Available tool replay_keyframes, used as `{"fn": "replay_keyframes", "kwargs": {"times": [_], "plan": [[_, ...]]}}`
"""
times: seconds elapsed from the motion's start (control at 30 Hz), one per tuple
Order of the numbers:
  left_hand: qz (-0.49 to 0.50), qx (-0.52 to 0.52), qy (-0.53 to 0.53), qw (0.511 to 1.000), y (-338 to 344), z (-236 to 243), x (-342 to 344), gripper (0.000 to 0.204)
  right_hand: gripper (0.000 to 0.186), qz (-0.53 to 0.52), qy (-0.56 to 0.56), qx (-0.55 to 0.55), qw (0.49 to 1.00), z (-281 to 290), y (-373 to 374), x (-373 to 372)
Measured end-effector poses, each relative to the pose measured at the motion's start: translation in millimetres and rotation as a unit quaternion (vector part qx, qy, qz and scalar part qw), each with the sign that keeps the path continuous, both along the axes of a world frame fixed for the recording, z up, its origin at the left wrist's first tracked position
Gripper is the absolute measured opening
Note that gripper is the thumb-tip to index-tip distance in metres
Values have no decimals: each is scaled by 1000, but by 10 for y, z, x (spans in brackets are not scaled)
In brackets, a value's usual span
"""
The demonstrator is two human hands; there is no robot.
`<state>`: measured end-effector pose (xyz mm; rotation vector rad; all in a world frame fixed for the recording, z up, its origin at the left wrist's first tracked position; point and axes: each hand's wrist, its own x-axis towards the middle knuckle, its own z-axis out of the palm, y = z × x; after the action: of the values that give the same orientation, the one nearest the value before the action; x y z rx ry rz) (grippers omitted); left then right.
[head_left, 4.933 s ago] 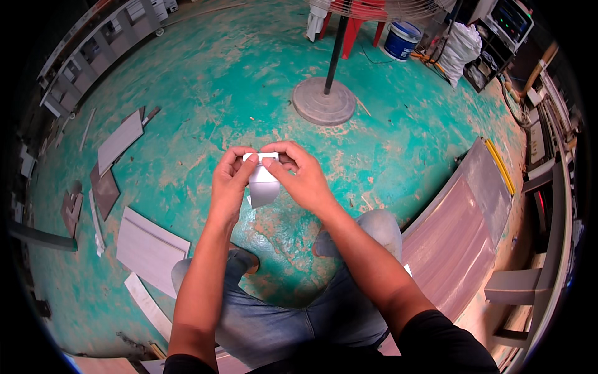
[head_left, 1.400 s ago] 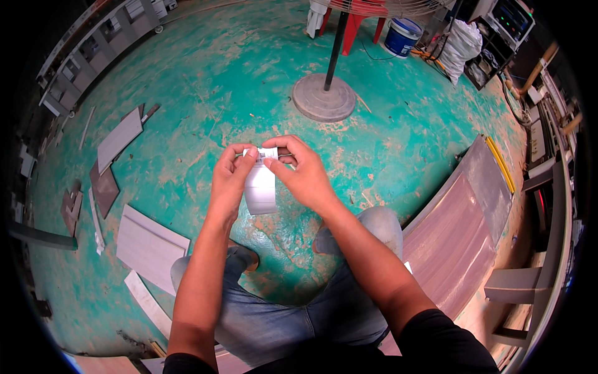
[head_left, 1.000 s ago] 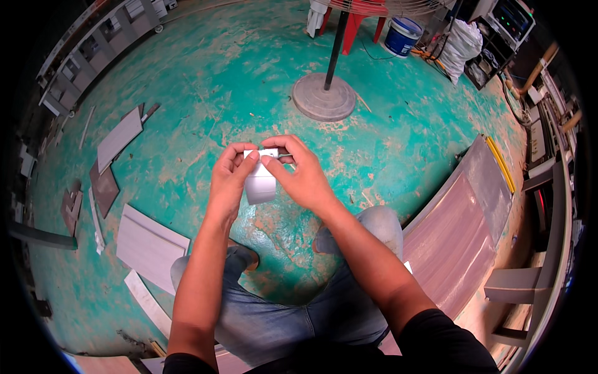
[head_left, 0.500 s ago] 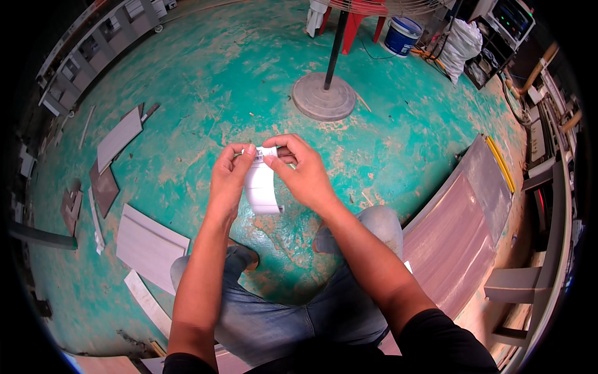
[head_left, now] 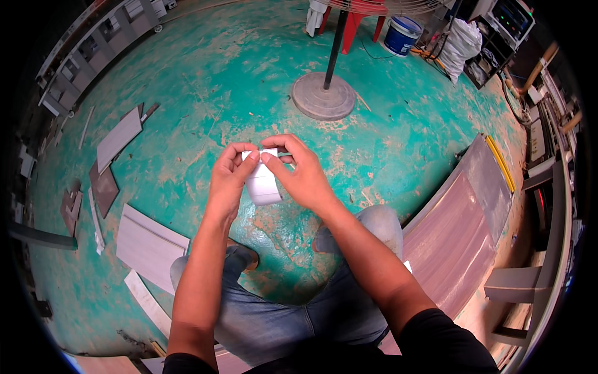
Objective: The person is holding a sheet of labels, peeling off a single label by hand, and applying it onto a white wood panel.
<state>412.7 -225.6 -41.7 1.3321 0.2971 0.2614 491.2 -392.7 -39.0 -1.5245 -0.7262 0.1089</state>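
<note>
A short strip of white paper labels (head_left: 264, 189) with thin dividing lines hangs in front of me above the floor. Its lower end curls slightly. My left hand (head_left: 230, 177) pinches the top left edge between thumb and fingers. On the top right edge, my right hand (head_left: 301, 173) grips the same strip, thumb in front and fingers bent behind. The two thumbs are close together near the top. Parts of the fingers behind the paper are hidden.
Grey boards (head_left: 149, 243) lie on the green floor (head_left: 205, 93) at left. A large brown panel (head_left: 451, 237) is at right. Ahead stand a round pole base (head_left: 323, 96), a blue bucket (head_left: 403, 37) and a white sack (head_left: 462, 47). A wheeled rack (head_left: 103, 47) stands far left.
The strip's hanging end has risen and the hanging part looks shorter. Dark print visible at its top before no longer shows. Both hands remain in nearly the same place.
</note>
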Motion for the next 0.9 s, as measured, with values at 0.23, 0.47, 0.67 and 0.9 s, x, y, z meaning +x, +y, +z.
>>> {"fn": "replay_keyframes", "kwargs": {"times": [0.23, 0.47, 0.67, 0.9], "plan": [[15, 38, -20, 999, -30, -29, 38, 23, 32, 11, 93, -26, 995, -75, -32, 30], [29, 26, 45, 998, 85, -98, 8, 23, 28, 26, 15, -6, 1000, -76, -2, 39], [9, 12, 7, 1000, 72, -65, 4, 23, 27, 18, 22, -7, 1000, -63, 12, 21], [0, 30, -29, 999, -21, 14, 15, 24, 28, 9, 87, -33, 996, -88, -26, 43]]}}
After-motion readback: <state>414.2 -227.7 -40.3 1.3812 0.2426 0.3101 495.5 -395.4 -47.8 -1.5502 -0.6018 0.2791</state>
